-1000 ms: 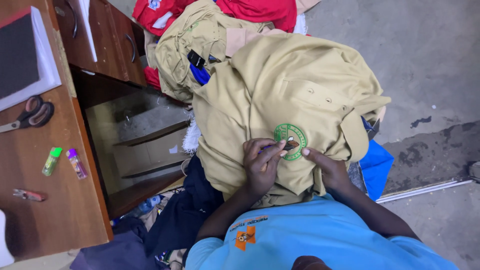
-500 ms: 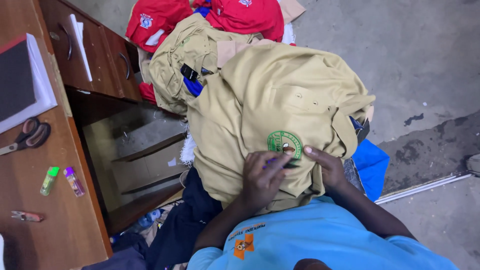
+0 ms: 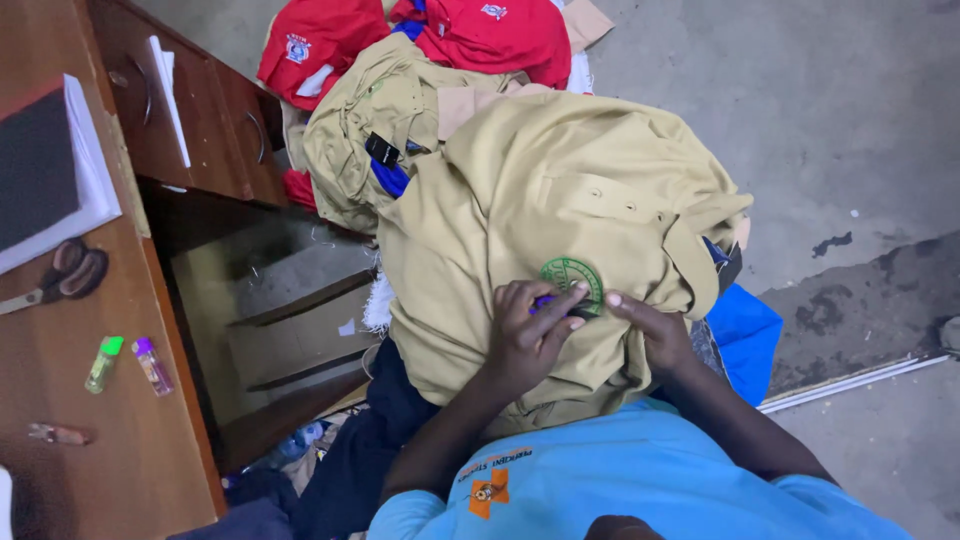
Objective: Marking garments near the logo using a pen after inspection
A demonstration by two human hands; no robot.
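The left hand (image 3: 530,340) pinches a small purple-tipped tool (image 3: 545,302) (its kind is unclear) against the round green badge (image 3: 572,280), while the right hand (image 3: 655,330) presses fingertips flat beside it. Both rest on the khaki shirt (image 3: 560,220), soft, light cloth that probably needs holding taut near the badge. Left of the hands, scissors (image 3: 60,275) lie on the counter (image 3: 100,460).

The shirt (image 3: 560,230) is khaki tan and carries a round green badge (image 3: 572,278) with a pale pattern inside. Red garments (image 3: 480,35) lie beyond it, and a bright blue cloth (image 3: 745,335) shows beside it. The desk (image 3: 70,420) is reddish brown wood and holds a green lighter (image 3: 102,363), a purple lighter (image 3: 152,365) and a black book (image 3: 40,165) with white page edges. The floor (image 3: 820,120) is grey.
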